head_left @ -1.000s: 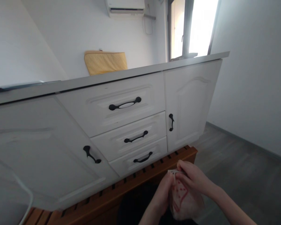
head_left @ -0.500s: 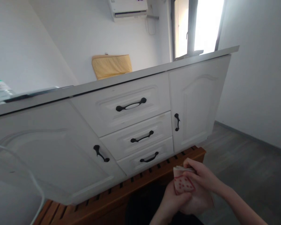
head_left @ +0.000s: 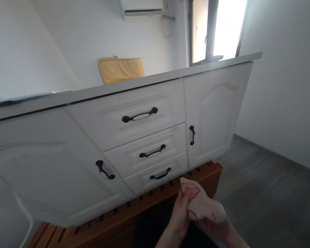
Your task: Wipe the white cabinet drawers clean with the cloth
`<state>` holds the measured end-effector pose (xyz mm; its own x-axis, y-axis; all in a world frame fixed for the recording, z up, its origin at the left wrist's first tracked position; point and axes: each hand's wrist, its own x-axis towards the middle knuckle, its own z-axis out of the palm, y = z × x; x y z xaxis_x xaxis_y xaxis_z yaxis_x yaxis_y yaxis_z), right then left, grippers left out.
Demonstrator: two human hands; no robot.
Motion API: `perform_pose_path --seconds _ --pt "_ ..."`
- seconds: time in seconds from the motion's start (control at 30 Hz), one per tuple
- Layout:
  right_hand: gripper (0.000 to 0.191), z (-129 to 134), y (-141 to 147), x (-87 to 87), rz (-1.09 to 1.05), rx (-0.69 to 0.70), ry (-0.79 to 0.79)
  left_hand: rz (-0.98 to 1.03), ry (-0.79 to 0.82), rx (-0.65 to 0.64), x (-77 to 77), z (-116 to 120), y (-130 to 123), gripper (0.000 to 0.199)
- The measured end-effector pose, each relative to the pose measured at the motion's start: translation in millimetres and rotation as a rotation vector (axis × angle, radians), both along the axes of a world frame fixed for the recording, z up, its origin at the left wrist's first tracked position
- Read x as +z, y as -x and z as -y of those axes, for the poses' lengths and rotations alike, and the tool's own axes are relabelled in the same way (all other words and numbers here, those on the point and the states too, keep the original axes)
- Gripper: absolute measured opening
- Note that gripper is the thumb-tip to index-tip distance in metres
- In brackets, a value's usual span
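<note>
Low in the picture, in front of the white cabinet [head_left: 134,137], both hands grasp a small pale pink sock [head_left: 202,205] with red markings; it sits above a dark patch, possibly the person's lap, though the view there is too dim to be sure. The left hand [head_left: 180,216] comes up from below with its fingers pressed against the sock's left side, thumb near the upper end; the right hand [head_left: 215,227] lies under and behind the sock, mostly hidden by it, fingers curled around the lower part. The sock's upper end points up and to the left, toward the cabinet; a white band shows at its lower right edge.

Just behind the hands runs a slatted wooden bench [head_left: 134,210], orange-brown, along the foot of the cabinet; the cabinet has three drawers in the middle, each with a black handle [head_left: 140,115], and a door on either side; a white countertop [head_left: 124,88] lies across it. Beyond the countertop a yellow cushion [head_left: 121,70] leans against the white wall; an air conditioner [head_left: 142,7] hangs high on that wall, and a bright window [head_left: 217,29] stands to its right. Grey wood-look floor [head_left: 268,203] spreads to the right; a thin white cable [head_left: 23,210] curves at the lower left edge.
</note>
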<state>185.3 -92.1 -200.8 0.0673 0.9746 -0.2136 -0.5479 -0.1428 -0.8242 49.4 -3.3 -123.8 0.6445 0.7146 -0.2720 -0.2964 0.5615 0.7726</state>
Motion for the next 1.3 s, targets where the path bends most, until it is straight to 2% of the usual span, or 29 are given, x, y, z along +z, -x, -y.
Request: perform_pose_path --seconds 0.07,0.13,0.2,0.23,0.3,0.37,0.43,0.5,0.57,0.67,0.73,0.8,0.83,0.87,0.93,1.0,1.03,1.07,1.13,1.2,1.23,1.3 --pt "0.099 -8 -20 17.3 -0.13 0.058 0.059 -0.102 -0.081 -0.025 -2.3 -5 11 0.074" --pt "0.094 -14 -40 36.3 -0.142 0.102 0.097 -0.218 -0.217 -0.049 -3.0 -11 20 0.069" --pt "0.077 -15 -53 53.5 -0.006 0.136 0.056 -0.266 -0.313 -0.071 -2.7 -18 28 0.064" --pt "0.075 -14 -57 61.0 0.071 0.162 0.016 -0.264 -0.333 -0.083 -2.5 -21 31 0.063" --pt "0.081 -9 -58 73.2 0.2 0.247 -0.035 -0.274 -0.37 -0.093 -2.7 -25 36 0.058" --pt "0.08 -4 -55 81.5 0.291 0.314 -0.012 -0.329 -0.425 -0.09 -3.5 -27 41 0.05" --pt "0.073 1 -53 85.9 0.319 0.306 0.022 -0.281 -0.408 -0.132 -3.3 -28 45 0.05" --pt "0.066 3 -53 87.1 0.262 0.252 0.026 -0.087 -0.281 -0.218 0.2 -27 49 0.058" --pt "0.055 4 -55 85.1 0.193 0.187 -0.006 0.079 -0.138 -0.272 7.5 -23 51 0.062" --pt "0.038 0 -56 72.7 0.135 0.041 -0.071 0.079 -0.031 -0.264 19.0 -16 50 0.039" --pt "0.04 -5 -49 56.8 0.063 -0.096 -0.076 0.053 0.007 -0.2 20.4 -10 45 0.026" --pt "0.05 -10 -32 38.4 -0.023 -0.178 -0.037 0.035 0.023 -0.077 13.9 -4 39 0.03" --pt "0.059 -12 -21 30.1 -0.079 -0.171 -0.017 0.023 0.005 -0.012 8.0 -1 35 0.035" --pt "0.07 -13 -10 23.4 -0.143 -0.131 -0.001 0.007 -0.046 0.045 1.1 1 32 0.039" --pt "0.089 -16 11 16.0 -0.269 -0.036 0.013 -0.051 -0.265 0.131 -13.1 5 28 0.035" --pt "0.098 -20 25 14.7 -0.312 0.012 0.015 -0.118 -0.521 0.188 -23.9 6 28 0.025" --pt "0.098 -22 27 14.5 -0.288 0.008 0.023 -0.146 -0.599 0.201 -27.3 5 31 0.021" --pt "0.097 -24 27 13.6 -0.238 -0.001 0.052 -0.168 -0.618 0.201 -29.2 2 35 0.02" --pt "0.095 -27 20 8.4 -0.042 -0.03 0.179 -0.189 -0.531 0.177 -29.5 -8 46 0.022" --pt "0.097 -24 11 0.7 0.303 -0.13 0.283 -0.219 -0.457 0.172 -26.0 -20 58 0.025" --pt "0.097 -21 8 -2.6 0.513 -0.197 0.282 -0.235 -0.459 0.177 -23.2 -27 63 0.026" --pt "0.098 -15 8 -5.3 0.916 -0.274 0.142 -0.275 -0.524 0.162 -15.8 -35 71 0.029"
